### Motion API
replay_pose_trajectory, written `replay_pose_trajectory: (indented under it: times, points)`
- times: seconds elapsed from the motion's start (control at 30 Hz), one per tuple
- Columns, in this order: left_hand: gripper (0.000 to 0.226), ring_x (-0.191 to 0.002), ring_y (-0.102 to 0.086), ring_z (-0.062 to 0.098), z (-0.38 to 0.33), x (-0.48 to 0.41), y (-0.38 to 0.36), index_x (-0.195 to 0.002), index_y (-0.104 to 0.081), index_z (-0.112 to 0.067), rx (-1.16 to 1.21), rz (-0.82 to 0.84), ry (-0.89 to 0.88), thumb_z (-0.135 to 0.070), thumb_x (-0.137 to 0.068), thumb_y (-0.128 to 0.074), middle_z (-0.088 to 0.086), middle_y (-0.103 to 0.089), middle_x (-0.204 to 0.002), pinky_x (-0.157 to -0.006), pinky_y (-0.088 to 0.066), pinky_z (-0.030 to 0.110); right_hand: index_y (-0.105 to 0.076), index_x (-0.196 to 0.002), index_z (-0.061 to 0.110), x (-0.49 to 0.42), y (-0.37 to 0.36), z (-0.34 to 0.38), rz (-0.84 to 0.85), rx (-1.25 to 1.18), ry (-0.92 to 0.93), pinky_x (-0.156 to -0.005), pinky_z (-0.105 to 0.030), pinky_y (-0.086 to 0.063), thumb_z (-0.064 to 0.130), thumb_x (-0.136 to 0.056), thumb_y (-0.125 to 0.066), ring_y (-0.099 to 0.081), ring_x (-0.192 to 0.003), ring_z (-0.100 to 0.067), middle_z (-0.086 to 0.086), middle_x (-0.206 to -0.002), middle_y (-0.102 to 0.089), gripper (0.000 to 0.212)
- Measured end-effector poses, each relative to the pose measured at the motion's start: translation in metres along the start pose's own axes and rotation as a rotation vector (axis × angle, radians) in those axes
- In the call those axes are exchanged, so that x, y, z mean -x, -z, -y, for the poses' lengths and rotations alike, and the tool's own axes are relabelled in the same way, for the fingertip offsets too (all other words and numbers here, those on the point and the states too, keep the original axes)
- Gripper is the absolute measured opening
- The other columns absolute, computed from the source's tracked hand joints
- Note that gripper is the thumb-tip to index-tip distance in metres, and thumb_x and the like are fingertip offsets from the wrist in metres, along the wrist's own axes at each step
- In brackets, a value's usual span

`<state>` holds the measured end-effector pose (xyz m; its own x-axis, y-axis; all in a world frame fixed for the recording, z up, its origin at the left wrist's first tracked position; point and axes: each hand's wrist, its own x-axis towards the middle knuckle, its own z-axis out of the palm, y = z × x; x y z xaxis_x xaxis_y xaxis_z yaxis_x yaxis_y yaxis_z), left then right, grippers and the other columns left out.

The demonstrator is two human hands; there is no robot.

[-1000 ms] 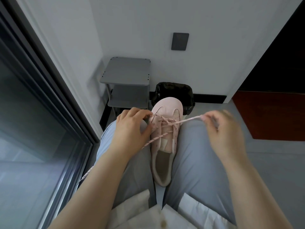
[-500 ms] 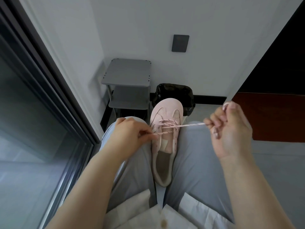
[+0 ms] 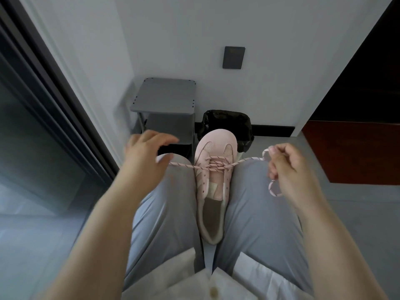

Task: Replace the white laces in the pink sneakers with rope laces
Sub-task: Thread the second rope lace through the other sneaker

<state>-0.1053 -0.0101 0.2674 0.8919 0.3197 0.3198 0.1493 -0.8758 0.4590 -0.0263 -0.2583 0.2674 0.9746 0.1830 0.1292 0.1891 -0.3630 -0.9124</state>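
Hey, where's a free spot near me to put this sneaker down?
The grey stool, left of the bin, has a bare top. The floor right of your legs is bare too. Between them it's crowded: sneaker and lace.

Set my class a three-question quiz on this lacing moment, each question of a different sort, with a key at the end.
1. True or false: the pink sneaker lies on top of the grey stool.
2. What stands just beyond the sneaker's toe? A) a bin lined with a black bag B) a cardboard box C) a second sneaker
3. Fill the gap: the right hand grips one end of the speckled ___ lace threaded through the sneaker's eyelets.

Key: 1 false, it is wedged between the person's thighs, toe pointing away. 2 A. 3 rope.
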Motion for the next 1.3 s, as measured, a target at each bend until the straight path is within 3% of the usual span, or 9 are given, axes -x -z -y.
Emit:
replay_pose_trajectory:
  times: [0.17,0.27,0.47,0.57,0.67,0.77,1.03,1.17,1.3]
  points:
    - [0.045,-0.089,-0.049,0.007,-0.055,0.008,-0.043,-0.122,-0.056,-0.019,0.404,0.246,-0.279,-0.014,-0.078,-0.066,-0.009,-0.053,-0.097,-0.081,-0.034,0.017,-0.063,-0.079,0.024,0.005,-0.02,0.003,0.332,-0.06,0.088,-0.044,-0.011,-0.033,0.039,-0.084,-0.061,-0.046,-0.044,-0.002,0.014,-0.054,-0.053,0.016]
    - [0.01,-0.072,-0.047,-0.005,-0.063,0.011,-0.05,-0.094,-0.064,-0.01,0.465,0.298,-0.271,-0.009,-0.084,-0.064,-0.012,-0.049,-0.079,-0.064,-0.035,0.015,-0.066,-0.082,0.028,0.005,-0.019,0.002,0.429,0.018,0.14,-0.057,-0.03,-0.044,0.045,-0.078,-0.067,-0.054,-0.059,-0.011,0.002,-0.065,-0.062,0.018]
    - [0.007,-0.072,-0.054,0.008,-0.049,0.007,-0.03,-0.082,-0.068,-0.012,0.474,0.111,-0.072,-0.017,-0.085,-0.064,-0.004,-0.062,-0.08,-0.065,-0.041,0.016,-0.07,-0.079,0.027,0.004,0.02,-0.005,0.421,0.21,0.082,-0.06,-0.027,-0.034,0.04,-0.081,-0.063,-0.05,-0.061,-0.018,-0.014,-0.076,-0.065,0.015]
    - [0.006,-0.071,-0.051,0.008,-0.05,0.007,-0.027,-0.08,-0.067,-0.012,0.427,-0.019,-0.092,-0.014,-0.085,-0.064,-0.003,-0.058,-0.077,-0.063,-0.038,0.008,-0.07,-0.072,0.028,0.007,0.022,-0.005,0.51,0.419,0.068,-0.071,-0.029,-0.041,0.04,-0.082,-0.063,-0.054,-0.077,-0.02,-0.002,-0.08,-0.059,0.017]
    - [0.007,-0.069,-0.051,0.009,-0.051,0.007,-0.028,-0.082,-0.065,-0.01,0.451,-0.134,-0.091,-0.012,-0.087,-0.061,-0.001,-0.058,-0.076,-0.061,-0.037,0.008,-0.071,-0.072,0.028,0.009,0.02,-0.005,0.417,0.64,0.121,-0.064,-0.01,-0.029,0.037,-0.081,-0.067,-0.044,-0.084,-0.012,0.008,-0.083,-0.05,0.013]
    - [0.008,-0.069,-0.056,0.014,-0.051,0.008,-0.028,-0.088,-0.063,-0.009,0.533,-0.204,-0.031,-0.012,-0.09,-0.056,0.001,-0.063,-0.074,-0.059,-0.04,0.012,-0.067,-0.068,0.021,0.01,0.025,-0.003,0.259,0.64,0.119,-0.053,-0.021,-0.03,0.032,-0.084,-0.065,-0.047,-0.063,-0.017,0.001,-0.064,-0.055,0.019]
    - [0.029,-0.073,-0.057,0.0,-0.054,0.02,-0.062,-0.088,-0.042,-0.02,0.517,-0.007,0.104,-0.013,-0.08,-0.069,-0.019,-0.06,-0.074,-0.062,-0.038,0.007,-0.06,-0.076,0.009,0.014,-0.014,0.002,0.177,-0.253,-0.219,-0.051,-0.015,-0.049,0.002,-0.089,-0.057,-0.061,-0.051,-0.006,0.0,-0.056,-0.067,0.015]
    - [0.006,-0.078,-0.05,0.023,-0.048,0.028,-0.071,-0.073,-0.069,-0.02,0.198,-0.081,-0.113,-0.02,-0.068,-0.073,-0.006,-0.059,-0.079,-0.069,-0.034,0.028,-0.055,-0.075,0.013,0.012,-0.028,-0.008,0.168,-0.144,-0.186,-0.054,-0.015,-0.05,-0.001,-0.089,-0.056,-0.063,-0.052,-0.004,0.004,-0.058,-0.066,0.019]
    - [0.013,-0.088,-0.045,0.025,-0.045,0.031,-0.075,-0.083,-0.071,-0.038,0.0,0.04,-0.072,-0.028,-0.078,-0.064,-0.005,-0.061,-0.093,-0.07,-0.025,0.029,-0.065,-0.075,0.01,0.017,-0.037,-0.011,0.104,0.209,0.009,-0.056,-0.012,-0.04,0.017,-0.081,-0.07,-0.054,-0.055,-0.004,0.002,-0.063,-0.062,0.01]
